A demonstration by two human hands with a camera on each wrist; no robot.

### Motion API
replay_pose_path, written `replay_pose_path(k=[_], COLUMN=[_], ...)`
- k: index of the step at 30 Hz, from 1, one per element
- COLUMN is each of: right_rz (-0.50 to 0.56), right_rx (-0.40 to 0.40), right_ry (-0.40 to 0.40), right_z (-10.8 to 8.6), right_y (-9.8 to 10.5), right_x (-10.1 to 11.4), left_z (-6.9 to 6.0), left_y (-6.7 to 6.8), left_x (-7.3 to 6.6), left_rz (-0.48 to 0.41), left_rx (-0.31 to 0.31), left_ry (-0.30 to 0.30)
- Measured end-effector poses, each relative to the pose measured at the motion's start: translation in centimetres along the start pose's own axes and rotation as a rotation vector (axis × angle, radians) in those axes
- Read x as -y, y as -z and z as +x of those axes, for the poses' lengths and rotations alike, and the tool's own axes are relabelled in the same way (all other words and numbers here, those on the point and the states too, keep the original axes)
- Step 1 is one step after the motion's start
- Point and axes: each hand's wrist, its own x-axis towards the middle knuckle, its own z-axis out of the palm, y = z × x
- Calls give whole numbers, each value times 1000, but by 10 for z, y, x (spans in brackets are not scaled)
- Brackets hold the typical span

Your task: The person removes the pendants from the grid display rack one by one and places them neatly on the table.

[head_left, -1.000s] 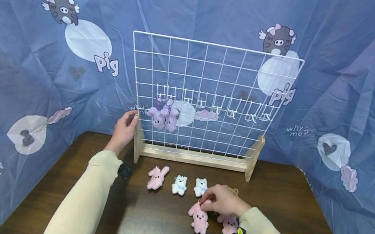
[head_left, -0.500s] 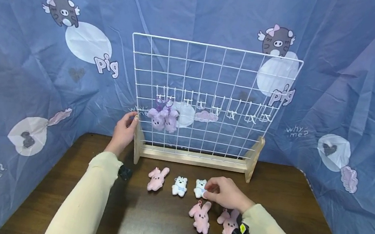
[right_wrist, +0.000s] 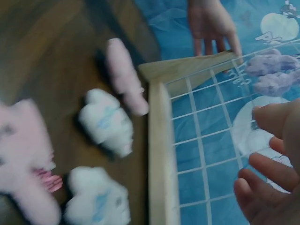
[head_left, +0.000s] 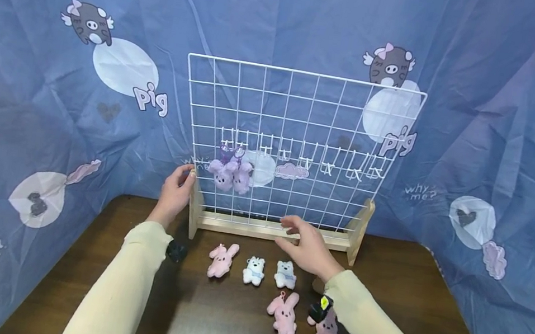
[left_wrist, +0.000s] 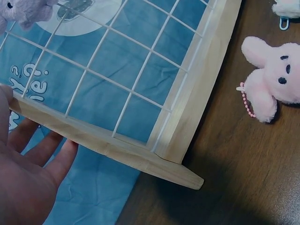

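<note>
In the head view my left hand (head_left: 175, 194) grips the top of the rack's left wooden post (head_left: 195, 202); the left wrist view shows fingers behind the wood (left_wrist: 112, 147). My right hand (head_left: 309, 250), fingers parted and bent, holds nothing in front of the lower white wire grid (head_left: 295, 120). Two purple plush toys (head_left: 222, 175) hang on the leftmost hooks, left of bare hooks (head_left: 327, 169). Below the rack lie a pink plush (head_left: 220, 262) and two white plush bears (head_left: 254, 271), (head_left: 286, 275).
Nearer on the brown table (head_left: 206, 322) lie two more pink plush toys (head_left: 285, 317), (head_left: 328, 333), the right one partly hidden by my right wrist's camera. Something tan shows beneath that wrist. Blue printed cloth (head_left: 115, 130) surrounds the table's back and sides.
My right hand has left the plush toys and risen forward to the rack, its fingers spreading wider. The left hand keeps its grip on the post. The head view has tilted up slightly.
</note>
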Motion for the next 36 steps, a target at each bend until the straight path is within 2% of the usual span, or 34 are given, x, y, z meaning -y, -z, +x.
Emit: replay_pose_path(k=[7, 15, 22, 29, 36], right_rz=[107, 269, 392, 438, 484], right_rx=[-106, -106, -105, -120, -122], right_ry=[15, -5, -4, -16, -25], right_z=[34, 63, 84, 104, 118], right_y=[0, -1, -10, -19, -22], right_x=[23, 49, 65, 75, 81], left_z=[-2, -1, -1, 0, 0], left_y=[2, 2, 3, 2, 1], left_x=[2, 3, 4, 3, 2], left_rz=[14, 20, 17, -8, -20], left_rx=[-3, -3, -1, 4, -6], left_ry=[-3, 2, 0, 15, -3])
